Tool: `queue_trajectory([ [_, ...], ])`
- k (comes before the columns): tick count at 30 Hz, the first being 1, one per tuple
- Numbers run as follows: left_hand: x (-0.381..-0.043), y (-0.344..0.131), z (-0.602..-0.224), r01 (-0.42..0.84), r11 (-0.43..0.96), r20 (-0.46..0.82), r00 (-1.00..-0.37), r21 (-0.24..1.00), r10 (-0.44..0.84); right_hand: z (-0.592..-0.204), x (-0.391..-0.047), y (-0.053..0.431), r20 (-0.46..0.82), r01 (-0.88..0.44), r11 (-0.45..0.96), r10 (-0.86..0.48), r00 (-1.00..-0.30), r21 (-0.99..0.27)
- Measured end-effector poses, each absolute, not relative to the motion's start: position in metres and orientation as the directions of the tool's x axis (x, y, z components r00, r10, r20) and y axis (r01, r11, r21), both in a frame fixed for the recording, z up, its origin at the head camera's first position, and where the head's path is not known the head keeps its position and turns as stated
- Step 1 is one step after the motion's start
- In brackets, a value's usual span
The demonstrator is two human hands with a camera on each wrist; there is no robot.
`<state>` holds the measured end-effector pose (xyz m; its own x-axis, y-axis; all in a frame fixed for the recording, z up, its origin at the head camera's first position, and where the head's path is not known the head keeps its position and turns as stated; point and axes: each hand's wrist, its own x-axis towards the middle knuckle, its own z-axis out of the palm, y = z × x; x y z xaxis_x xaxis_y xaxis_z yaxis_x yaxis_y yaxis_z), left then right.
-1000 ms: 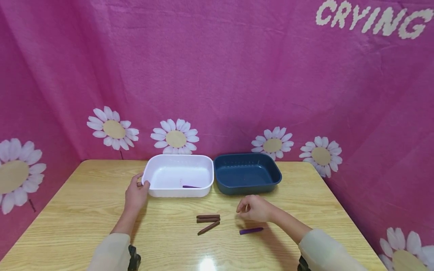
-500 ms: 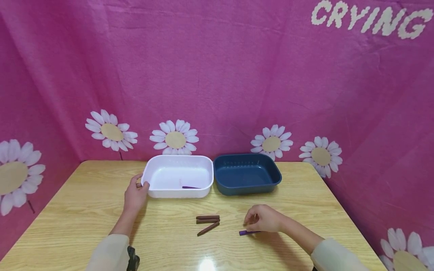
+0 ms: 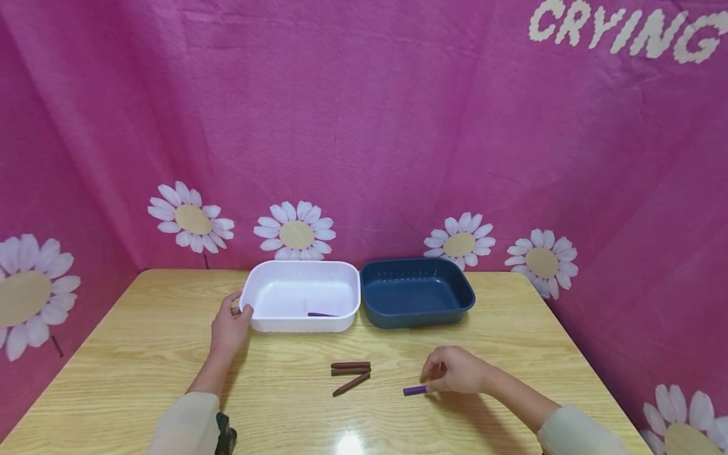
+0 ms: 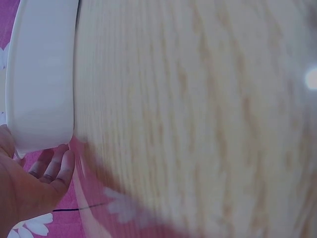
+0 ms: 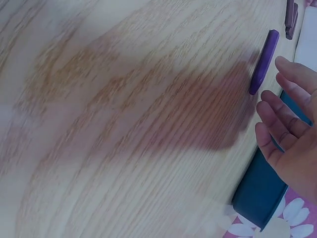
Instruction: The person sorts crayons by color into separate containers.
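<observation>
The crayon (image 5: 264, 62) is purple, the cloth (image 3: 364, 126) daisy-patterned pink.

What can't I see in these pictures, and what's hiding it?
1) Head view: part of the purple crayon inside the white tub, hidden by the tub's near wall.
2) Head view: whether the pink cloth has more writing past CRYING; the right edge cuts it off.
3) Head view: one end of the other purple crayon, behind the right hand; the right wrist view shows it.

Glossy wood-grain tabletop (image 3: 284, 404); matt brown sticks (image 3: 351, 371); smooth plastic white tray (image 3: 301, 325) at their eleven o'clock, shiny plastic navy tray (image 3: 421, 318) at one.
</observation>
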<state>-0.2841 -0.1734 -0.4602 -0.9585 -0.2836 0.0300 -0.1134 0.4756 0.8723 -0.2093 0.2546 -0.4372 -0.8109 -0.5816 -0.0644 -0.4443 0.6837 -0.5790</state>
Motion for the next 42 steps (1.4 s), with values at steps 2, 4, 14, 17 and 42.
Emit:
queue_trajectory([
  [2, -0.284, -0.173, -0.459, -0.115, 0.479, 0.031, -0.958, 0.87, -0.286, -0.438, -0.209, 0.256, -0.054, -0.454, 0.683, -0.584, -0.81, -0.572],
  [4, -0.284, -0.173, -0.458, -0.12, 0.478, 0.026, -0.958, 0.87, -0.287, -0.438, -0.208, 0.258, -0.042, -0.472, 0.682, -0.591, -0.805, -0.559],
  [14, -0.282, -0.173, -0.455, -0.129, 0.483, 0.016, -0.959, 0.866, -0.284, -0.442, -0.207, 0.268, -0.043, -0.46, 0.687, -0.58, -0.813, -0.562],
  [17, -0.283, -0.173, -0.455, -0.13, 0.488, 0.015, -0.96, 0.863, -0.281, -0.444, -0.207, 0.27, -0.039, -0.46, 0.688, -0.577, -0.816, -0.561],
  [42, -0.282, -0.173, -0.457, -0.123, 0.476, 0.02, -0.959, 0.871, -0.284, -0.448, -0.203, 0.264, -0.056, -0.458, 0.69, -0.584, -0.81, -0.561],
])
